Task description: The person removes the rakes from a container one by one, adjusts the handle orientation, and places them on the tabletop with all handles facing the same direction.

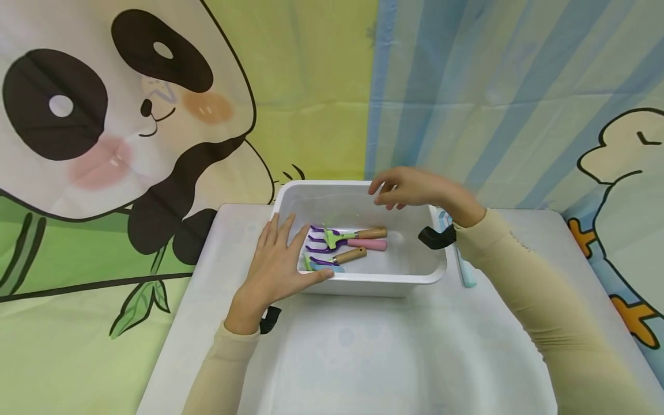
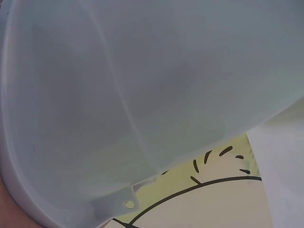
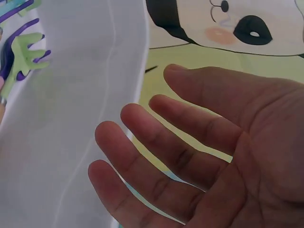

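Note:
A white plastic bin (image 1: 363, 286) stands on the table with several small hand rakes inside. One green rake (image 1: 332, 237) has a wooden handle, a purple rake (image 1: 337, 246) has a pink handle, and another wooden-handled rake (image 1: 353, 254) lies nearer the front wall. My left hand (image 1: 280, 262) rests at the bin's front left corner, fingers spread and straight along the rim. Over the bin's far right part hovers my right hand (image 1: 407, 187), holding nothing; the right wrist view shows its fingers (image 3: 156, 142) loosely bent and apart.
To the right of the bin, partly hidden by the right arm, lies a tool with a light teal handle (image 1: 467, 274). The white table (image 1: 363, 357) reaches toward me in front of the bin. A printed cloth (image 1: 321, 86) with a panda hangs behind.

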`<action>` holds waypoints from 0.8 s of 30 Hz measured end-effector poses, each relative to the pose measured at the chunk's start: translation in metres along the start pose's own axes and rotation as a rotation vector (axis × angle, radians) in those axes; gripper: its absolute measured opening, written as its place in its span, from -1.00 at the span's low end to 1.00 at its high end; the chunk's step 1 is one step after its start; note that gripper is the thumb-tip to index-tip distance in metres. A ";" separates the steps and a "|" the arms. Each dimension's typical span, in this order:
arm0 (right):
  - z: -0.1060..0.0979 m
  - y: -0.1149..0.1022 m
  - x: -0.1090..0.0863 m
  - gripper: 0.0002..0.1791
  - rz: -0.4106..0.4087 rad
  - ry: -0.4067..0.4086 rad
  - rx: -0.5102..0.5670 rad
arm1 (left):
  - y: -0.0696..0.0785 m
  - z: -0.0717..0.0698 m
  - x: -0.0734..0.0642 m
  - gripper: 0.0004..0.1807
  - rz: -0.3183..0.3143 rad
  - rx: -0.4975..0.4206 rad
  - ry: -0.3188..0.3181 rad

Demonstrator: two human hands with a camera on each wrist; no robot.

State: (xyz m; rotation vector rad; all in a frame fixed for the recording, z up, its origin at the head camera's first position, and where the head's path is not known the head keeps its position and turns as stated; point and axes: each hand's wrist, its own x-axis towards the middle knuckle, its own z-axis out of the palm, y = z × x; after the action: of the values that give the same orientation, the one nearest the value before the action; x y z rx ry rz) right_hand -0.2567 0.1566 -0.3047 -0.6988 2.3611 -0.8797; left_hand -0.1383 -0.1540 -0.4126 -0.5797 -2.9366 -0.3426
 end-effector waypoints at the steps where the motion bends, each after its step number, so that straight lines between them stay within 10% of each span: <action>1: 0.003 -0.002 0.007 -0.66 -0.009 -0.024 0.001 | 0.000 0.000 0.000 0.23 0.000 0.001 0.000; 11: 0.040 0.007 0.070 -0.71 -0.089 -0.240 -0.075 | -0.003 0.002 -0.001 0.22 0.006 0.016 0.007; 24: 0.077 0.047 0.115 -0.59 -0.097 -0.247 -0.227 | -0.003 0.000 0.000 0.23 0.005 0.000 -0.007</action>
State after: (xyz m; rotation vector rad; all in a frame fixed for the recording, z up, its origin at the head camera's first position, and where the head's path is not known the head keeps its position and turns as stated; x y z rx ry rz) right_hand -0.3060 0.0825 -0.4212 -0.9613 2.2374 -0.5316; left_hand -0.1391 -0.1566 -0.4131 -0.5886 -2.9411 -0.3413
